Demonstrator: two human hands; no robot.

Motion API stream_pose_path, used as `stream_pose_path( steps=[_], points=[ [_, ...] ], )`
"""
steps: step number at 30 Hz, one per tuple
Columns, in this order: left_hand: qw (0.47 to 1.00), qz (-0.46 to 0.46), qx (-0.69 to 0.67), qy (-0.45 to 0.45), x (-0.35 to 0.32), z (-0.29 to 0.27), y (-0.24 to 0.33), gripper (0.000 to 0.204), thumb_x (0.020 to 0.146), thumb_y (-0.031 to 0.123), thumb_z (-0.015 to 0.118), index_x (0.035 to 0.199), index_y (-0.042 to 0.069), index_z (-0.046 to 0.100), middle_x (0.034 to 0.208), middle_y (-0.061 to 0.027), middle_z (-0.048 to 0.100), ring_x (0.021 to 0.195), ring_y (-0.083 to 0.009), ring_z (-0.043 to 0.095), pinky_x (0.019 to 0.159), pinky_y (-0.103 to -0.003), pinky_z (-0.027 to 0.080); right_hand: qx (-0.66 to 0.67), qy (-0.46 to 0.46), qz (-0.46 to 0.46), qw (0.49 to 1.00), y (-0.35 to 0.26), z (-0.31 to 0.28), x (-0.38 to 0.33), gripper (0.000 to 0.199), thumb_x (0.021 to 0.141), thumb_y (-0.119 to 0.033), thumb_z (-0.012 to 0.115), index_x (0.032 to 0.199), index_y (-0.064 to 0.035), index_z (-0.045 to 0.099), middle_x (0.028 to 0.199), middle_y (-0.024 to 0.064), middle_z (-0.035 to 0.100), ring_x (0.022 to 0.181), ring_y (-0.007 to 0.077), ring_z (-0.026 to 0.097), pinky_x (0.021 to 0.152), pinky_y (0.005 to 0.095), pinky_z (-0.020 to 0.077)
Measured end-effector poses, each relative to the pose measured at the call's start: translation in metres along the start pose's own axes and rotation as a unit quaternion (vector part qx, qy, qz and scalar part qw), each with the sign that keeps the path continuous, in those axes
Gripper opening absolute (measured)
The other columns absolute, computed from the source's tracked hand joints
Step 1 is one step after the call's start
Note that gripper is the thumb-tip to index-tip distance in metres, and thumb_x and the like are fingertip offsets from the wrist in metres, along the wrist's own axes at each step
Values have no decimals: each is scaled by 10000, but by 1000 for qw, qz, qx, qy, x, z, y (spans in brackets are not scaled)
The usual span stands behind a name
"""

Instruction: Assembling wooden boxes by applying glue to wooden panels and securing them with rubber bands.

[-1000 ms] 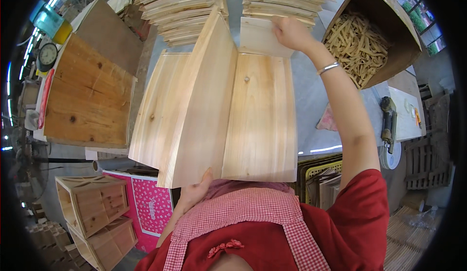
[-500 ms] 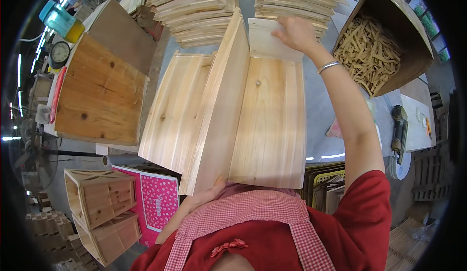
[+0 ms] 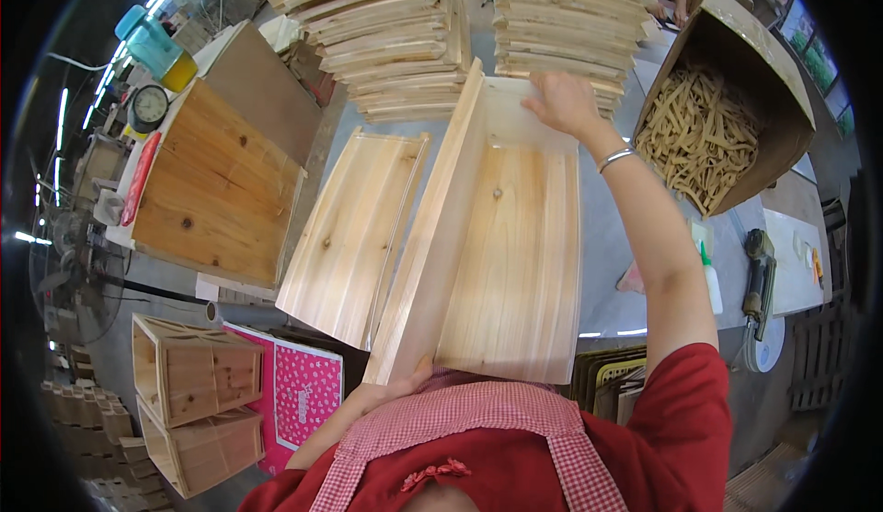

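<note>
The right hand [image 3: 563, 105] rests with curled fingers on the far end of a pale wooden panel assembly [image 3: 501, 254], a flat board with an upright side board standing along its left edge, which lies on the grey workbench [image 3: 607, 264] straight in front of the person, its near end close to the red-checked apron [image 3: 460, 429]. The left hand [image 3: 400, 385] is mostly hidden beneath the near corner of the upright board; only fingertips show, so I cannot tell how firmly it is closed on the wood. The risk I see is the tall side board tipping or slipping out of line, since it seems steadied only at its two ends; a push from the right hand could slide the whole piece into the second grooved panel [image 3: 354, 231] lying just beside it on the left, or toward the stacks of boards [image 3: 395, 29] behind. The open cardboard box of wooden sticks [image 3: 704, 135] and the glue bottle [image 3: 710, 277] stand to the right, well apart. Compared with half a second ago, the right hand sits slightly lower on the far end and the assembly appears drawn closer to the body, while the neighbouring panel keeps its place.
</note>
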State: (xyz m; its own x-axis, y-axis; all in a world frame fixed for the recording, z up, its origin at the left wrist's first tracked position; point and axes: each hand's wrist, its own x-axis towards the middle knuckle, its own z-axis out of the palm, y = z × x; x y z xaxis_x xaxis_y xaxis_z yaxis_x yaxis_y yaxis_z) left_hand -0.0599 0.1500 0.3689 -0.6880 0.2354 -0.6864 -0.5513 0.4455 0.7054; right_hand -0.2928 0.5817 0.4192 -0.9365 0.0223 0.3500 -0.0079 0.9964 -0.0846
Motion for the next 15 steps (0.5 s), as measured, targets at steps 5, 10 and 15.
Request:
stream_pose_path(
  steps=[5,10,15],
  points=[
    [987,125,86,54,-1,0,-17,378,814,325,770,1020,25,667,947,-119,686,839,-215,655,733,-354,543,-7,-10,-10,1000,-7,3,7,368,824,-372,706,1012,-59,665,948,187,707,913,374,678,798,505,526],
    [915,377,143,28,34,-1,-23,470,778,212,705,1170,-21,592,970,-214,678,905,-293,684,789,-381,543,-18,-79,-5,997,-2,3,-5,479,824,-420,710,1114,-46,642,1028,222,692,994,388,662,839,490,526],
    [918,390,69,31,24,-7,-7,574,790,237,721,1254,-51,543,1003,-231,680,942,-269,679,870,-363,518,128,126,33,983,-38,-114,40,519,853,-442,689,1138,-11,642,1088,250,677,1053,387,651,872,454,523]
  ],
)
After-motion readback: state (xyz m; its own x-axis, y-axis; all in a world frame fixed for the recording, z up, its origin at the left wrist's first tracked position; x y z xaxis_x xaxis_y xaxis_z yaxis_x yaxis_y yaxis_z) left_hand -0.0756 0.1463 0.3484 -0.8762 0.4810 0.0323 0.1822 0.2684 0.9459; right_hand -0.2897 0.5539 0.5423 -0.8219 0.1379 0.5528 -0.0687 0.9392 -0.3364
